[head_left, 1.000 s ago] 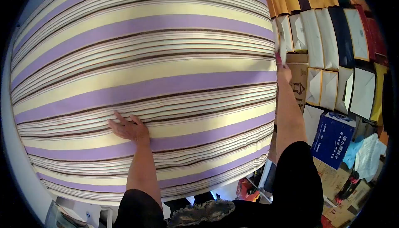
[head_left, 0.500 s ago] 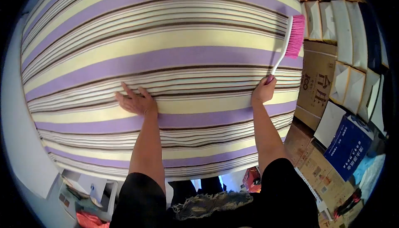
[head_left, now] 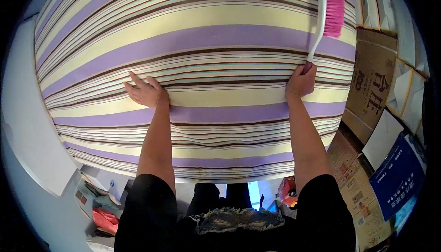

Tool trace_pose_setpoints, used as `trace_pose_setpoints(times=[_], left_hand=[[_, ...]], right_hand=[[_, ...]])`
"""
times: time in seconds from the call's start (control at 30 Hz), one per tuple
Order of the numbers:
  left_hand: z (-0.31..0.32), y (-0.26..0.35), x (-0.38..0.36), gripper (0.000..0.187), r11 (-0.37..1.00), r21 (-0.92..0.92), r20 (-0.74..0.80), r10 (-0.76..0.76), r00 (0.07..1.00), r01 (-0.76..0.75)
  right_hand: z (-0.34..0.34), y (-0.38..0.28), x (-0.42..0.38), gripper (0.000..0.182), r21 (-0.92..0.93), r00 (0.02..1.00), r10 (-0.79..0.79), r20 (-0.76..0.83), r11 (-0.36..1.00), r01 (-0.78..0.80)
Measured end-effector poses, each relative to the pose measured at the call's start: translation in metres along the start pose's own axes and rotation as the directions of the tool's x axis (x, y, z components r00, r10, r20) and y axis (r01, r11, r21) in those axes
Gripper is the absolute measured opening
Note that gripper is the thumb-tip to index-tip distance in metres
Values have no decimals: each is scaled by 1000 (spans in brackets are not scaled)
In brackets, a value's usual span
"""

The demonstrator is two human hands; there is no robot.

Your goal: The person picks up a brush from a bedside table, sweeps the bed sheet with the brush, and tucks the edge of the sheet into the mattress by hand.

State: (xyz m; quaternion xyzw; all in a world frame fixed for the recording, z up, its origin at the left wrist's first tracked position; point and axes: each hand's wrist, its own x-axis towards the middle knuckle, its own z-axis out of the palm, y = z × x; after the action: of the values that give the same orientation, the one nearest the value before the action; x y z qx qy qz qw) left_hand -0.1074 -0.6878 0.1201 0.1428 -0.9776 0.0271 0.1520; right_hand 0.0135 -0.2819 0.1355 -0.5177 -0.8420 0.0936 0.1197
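A sheet point(head_left: 220, 110) with purple, yellow and dark stripes covers the bed in front of me. My left hand point(head_left: 148, 92) lies on it, left of the middle, fingers spread. My right hand point(head_left: 301, 81) is closed around the purple handle end of a bed brush point(head_left: 322, 13) near the bed's right side. The brush has a white back and pink bristles that face right, and its head points away from me. Small wrinkles run across the sheet below my left hand.
Cardboard boxes point(head_left: 370, 84) and white paper bags point(head_left: 404, 86) stand along the right side. A blue printed box point(head_left: 398, 176) is at the lower right. A pale panel point(head_left: 34, 137) borders the left side. Red items point(head_left: 104, 220) lie at lower left.
My right hand and the brush have shifted up and right in view. My left hand sits slightly higher. The whole view has shifted too, with the boxes further right.
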Motion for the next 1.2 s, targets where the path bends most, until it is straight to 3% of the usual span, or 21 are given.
trace_pose_setpoints(times=[0.17, 0.2, 0.37, 0.43, 0.57, 0.63, 0.67, 0.87, 0.97, 1.07, 1.2], left_hand=[[-2, 6, -4, 55, 1000, -30, -45, 2, 999, -4], [-2, 7, -4, 54, 998, -57, -42, -3, 999, 0], [-5, 7, -5, 56, 997, -75, 52, -29, 998, 33], [-3, 7, -6, 55, 997, -72, 28, -25, 999, 27], [-3, 8, -5, 54, 999, -51, 39, 0, 999, 2], [-3, 9, -5, 54, 998, -61, 41, 2, 999, 0], [-3, 10, -6, 54, 998, -53, 47, 19, 999, -16], [2, 11, -9, 62, 999, -38, 9, 39, 999, -39], [1, 14, -8, 64, 999, -15, 53, 31, 998, -30], [-4, 16, -8, 66, 1000, -15, 75, 14, 997, -13], [-3, 9, -7, 68, 996, -52, 77, 79, 994, -75]], right_hand=[[2, 7, 4, 24, 20, 999, 5, 37, 1000, -6], [7, 11, 4, 23, 0, 999, -28, -16, 1000, 28], [9, 14, 5, 21, 15, 1000, -15, 23, 1000, 15], [16, 19, 5, 20, -5, 981, -138, -134, 990, 139], [6, 12, 8, 21, 7, 999, -53, 4, 999, 53], [9, 15, 8, 20, -23, 995, -99, -19, 995, 99], [12, 16, 9, 20, -12, 979, -162, -123, 987, 161], [13, 21, 13, 17, -28, 993, -116, -19, 993, 115], [17, 23, 15, 17, 7, 991, -114, -67, 993, 115], [18, 25, 14, 19, -6, 997, -83, -5, 997, 83], [24, 29, 16, 21, 20, 988, -124, -90, 992, 126]])
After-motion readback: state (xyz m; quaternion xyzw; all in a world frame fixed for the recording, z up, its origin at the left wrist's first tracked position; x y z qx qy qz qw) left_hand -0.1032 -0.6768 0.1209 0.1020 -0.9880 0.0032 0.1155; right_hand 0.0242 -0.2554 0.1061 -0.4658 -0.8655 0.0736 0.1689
